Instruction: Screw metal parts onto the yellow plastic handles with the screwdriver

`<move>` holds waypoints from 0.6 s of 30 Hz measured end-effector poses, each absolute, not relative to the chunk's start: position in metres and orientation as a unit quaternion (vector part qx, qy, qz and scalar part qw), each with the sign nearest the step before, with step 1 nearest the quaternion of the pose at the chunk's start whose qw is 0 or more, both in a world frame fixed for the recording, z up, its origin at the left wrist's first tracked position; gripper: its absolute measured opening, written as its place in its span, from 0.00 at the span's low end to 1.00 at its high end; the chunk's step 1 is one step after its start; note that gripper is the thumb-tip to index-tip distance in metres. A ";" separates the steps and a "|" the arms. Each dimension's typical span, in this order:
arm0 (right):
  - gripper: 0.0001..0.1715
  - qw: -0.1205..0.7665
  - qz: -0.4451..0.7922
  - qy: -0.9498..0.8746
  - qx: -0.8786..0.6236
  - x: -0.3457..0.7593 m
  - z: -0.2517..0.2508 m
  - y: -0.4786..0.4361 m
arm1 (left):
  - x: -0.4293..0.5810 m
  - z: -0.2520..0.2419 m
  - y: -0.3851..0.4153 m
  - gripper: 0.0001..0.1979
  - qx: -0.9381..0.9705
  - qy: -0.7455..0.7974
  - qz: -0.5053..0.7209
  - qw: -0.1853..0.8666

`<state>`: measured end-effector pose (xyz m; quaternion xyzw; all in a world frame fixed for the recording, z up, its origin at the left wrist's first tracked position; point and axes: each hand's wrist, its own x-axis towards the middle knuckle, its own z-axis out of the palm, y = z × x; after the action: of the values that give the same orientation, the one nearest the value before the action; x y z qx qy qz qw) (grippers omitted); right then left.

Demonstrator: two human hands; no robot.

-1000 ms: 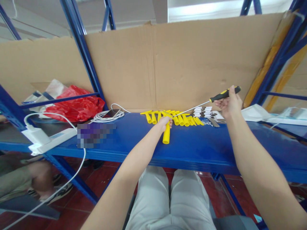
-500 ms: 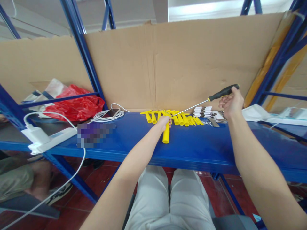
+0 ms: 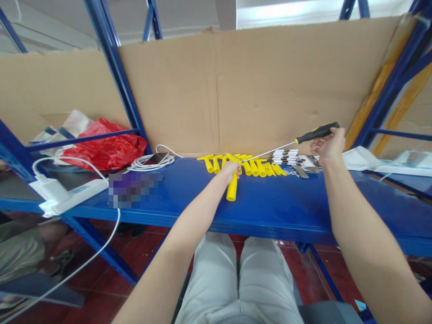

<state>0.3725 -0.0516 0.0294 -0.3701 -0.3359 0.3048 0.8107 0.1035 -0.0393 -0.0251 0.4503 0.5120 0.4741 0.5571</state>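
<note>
My left hand [image 3: 231, 171] is closed around a yellow T-shaped plastic handle [image 3: 231, 191], its round open end pointing towards me above the blue shelf. In my right hand [image 3: 330, 146] is a long screwdriver [image 3: 315, 133] with a black and yellow grip, held near the rear end. Its metal shaft slopes down to the left, and the tip meets the handle's crosspiece beside my left fingers. Exactly where the tip sits is too small to tell. Behind my left hand lies a row of several similar yellow handles [image 3: 261, 170], partly hidden by it.
Small screws [image 3: 290, 172], flat metal blades [image 3: 299, 171] and white packets with dark bands [image 3: 285, 157] lie right of the row. Leftward are a coiled white cable [image 3: 148, 164], a red plastic bag [image 3: 111, 144] and a power strip [image 3: 81, 198]. Cardboard [image 3: 270, 90] stands behind.
My right hand and the screwdriver grip have shifted slightly right and down. The held handle's near end has swung a little left. A person's foot at lower left has moved.
</note>
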 end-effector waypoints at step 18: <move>0.18 0.848 0.249 -0.330 -0.331 0.358 0.039 -0.065 | 0.105 -0.021 -0.046 0.14 0.465 0.541 0.475 0.515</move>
<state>0.3582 -0.0652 0.0393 -0.3312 -0.3295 0.2489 0.8484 0.1054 -0.0459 -0.0206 0.4653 0.5411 0.4751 0.5148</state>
